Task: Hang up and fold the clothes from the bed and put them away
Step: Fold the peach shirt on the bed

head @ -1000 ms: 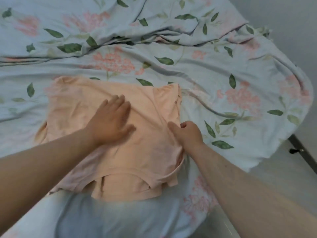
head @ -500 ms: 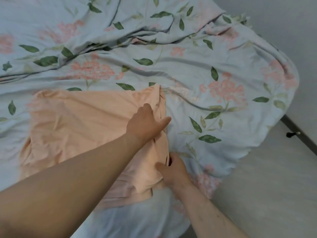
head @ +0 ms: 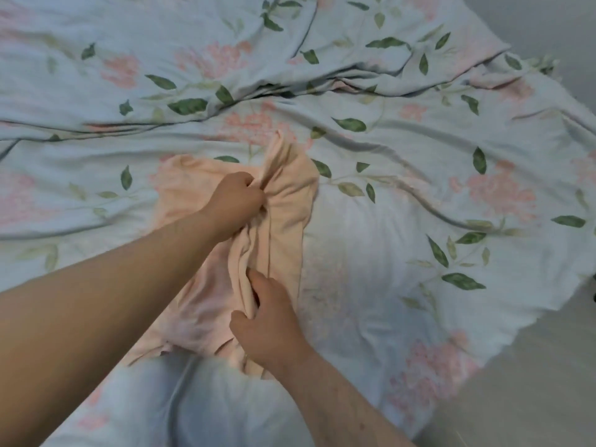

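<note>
A peach-coloured garment lies on the bed, bunched into long folds along its right side. My left hand grips the cloth near its far end, fingers closed into the folds. My right hand pinches the same bunched edge at the near end, thumb on one side and fingers on the other. Between the two hands the right edge is lifted and gathered. My left forearm hides part of the garment's left half.
The bed is covered by a rumpled pale blue duvet with pink flowers and green leaves. Its edge drops off at the right, where a light floor shows. A wall stands at the upper right.
Both hands closed on the garment's right edge and gathered it up. The flat cloth is now bunched into folds between them, and the view shifted right.
</note>
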Demonstrator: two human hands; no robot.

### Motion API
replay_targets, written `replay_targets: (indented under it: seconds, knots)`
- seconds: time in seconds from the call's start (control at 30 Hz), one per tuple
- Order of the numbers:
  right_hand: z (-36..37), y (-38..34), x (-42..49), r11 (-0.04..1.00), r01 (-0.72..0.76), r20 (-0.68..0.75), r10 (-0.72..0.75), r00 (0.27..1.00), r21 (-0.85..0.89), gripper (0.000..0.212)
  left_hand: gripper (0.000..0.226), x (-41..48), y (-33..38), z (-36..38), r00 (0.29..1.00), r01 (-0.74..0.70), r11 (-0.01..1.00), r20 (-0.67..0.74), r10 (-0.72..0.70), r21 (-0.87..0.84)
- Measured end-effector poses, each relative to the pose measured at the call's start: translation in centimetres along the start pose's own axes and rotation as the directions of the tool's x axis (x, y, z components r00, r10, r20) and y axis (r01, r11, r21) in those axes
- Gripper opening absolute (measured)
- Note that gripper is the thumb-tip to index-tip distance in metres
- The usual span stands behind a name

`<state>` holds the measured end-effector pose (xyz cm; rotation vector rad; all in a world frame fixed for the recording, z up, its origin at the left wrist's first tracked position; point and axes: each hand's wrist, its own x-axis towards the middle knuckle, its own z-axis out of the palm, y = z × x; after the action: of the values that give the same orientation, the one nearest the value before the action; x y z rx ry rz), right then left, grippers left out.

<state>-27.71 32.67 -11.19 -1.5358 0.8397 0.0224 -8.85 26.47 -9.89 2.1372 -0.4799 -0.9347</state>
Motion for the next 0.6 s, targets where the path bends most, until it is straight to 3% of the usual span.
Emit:
replay_targets:
  seconds: [0.1,0.23,0.3,0.37,0.4,0.47,0.53,0.6]
  knots:
    - [5.7,-1.8,1.7,0.993,0.077,0.079,-0.070,0.994,-0.084,0.065,0.009,-0.3,-4.2,-7.0,0.986,0.089,0.991,-0.134,-0.102,-0.099]
    - [12.2,-3.3,3.5,0.980,0.087,0.140,-0.062,0.988,-0.180,0.060,0.023,-0.5,-9.6,-12.4,0.973,0.129,0.992,-0.198,-0.122,0.019]
    - [13.9,-3.3,3.8,0.982,0.101,0.172,-0.072,0.982,-0.161,0.047,0.026,-1.3,-11.5,-13.5,0.969,0.121,0.992,-0.224,-0.108,0.044]
    - [13.9,-3.0,3.1,0.989,0.066,0.220,-0.035,0.975,-0.134,0.047,0.021,-2.9,-13.2,-13.9,0.962,0.118,0.993,-0.246,-0.120,-0.025]
    - [13.1,-3.0,2.6,0.992,0.050,0.186,-0.028,0.982,-0.114,0.047,0.015,-4.1,-14.0,-13.8,0.962,0.121,0.990,-0.239,-0.134,-0.068]
    - [10.8,-2.4,1.5,0.996,0.042,-0.042,-0.046,0.998,-0.077,0.031,0.037,-7.0,-15.5,-13.1,0.970,0.176,0.980,-0.151,-0.188,-0.091]
    - [7.8,-1.4,0.6,0.996,-0.019,-0.315,-0.008,0.949,-0.083,0.018,0.037,-9.5,-17.1,-11.9,0.970,0.233,0.970,-0.056,-0.236,-0.063]
    - [5.6,-0.2,0.0,0.978,-0.183,-0.424,0.124,0.897,-0.101,0.018,0.039,-11.1,-18.2,-10.9,0.961,0.276,0.961,-0.024,-0.277,-0.030]
